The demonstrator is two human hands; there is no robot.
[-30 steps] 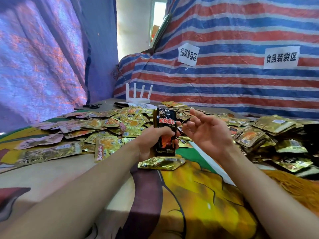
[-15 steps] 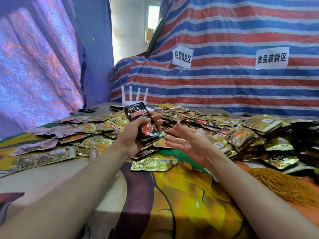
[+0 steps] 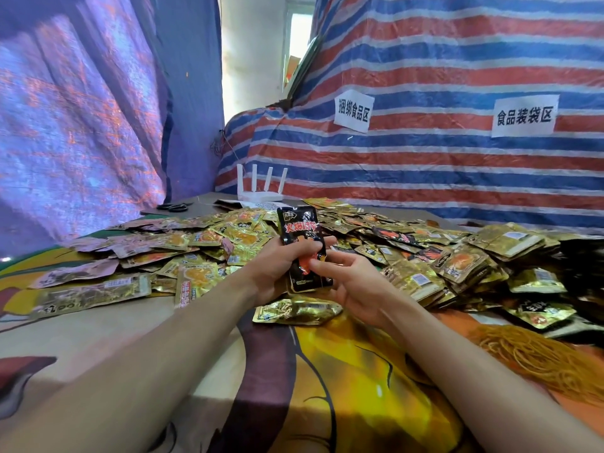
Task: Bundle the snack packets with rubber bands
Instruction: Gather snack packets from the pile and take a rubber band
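Packets (image 3: 299, 227) stand upright over the loose heap (image 3: 228, 237), your left hand (image 3: 277, 266) wrapped round them, likely squaring edges; your right hand (image 3: 356, 282) pinches their lower end, rubber bands (image 3: 536, 358) nearby.

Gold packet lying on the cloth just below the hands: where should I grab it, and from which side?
Pinch the gold packet along its near long edge, coming from the person's side. It lies flat and crinkled, lengthwise left to right, with bare cloth in front, so that edge is probably the freest to lift.
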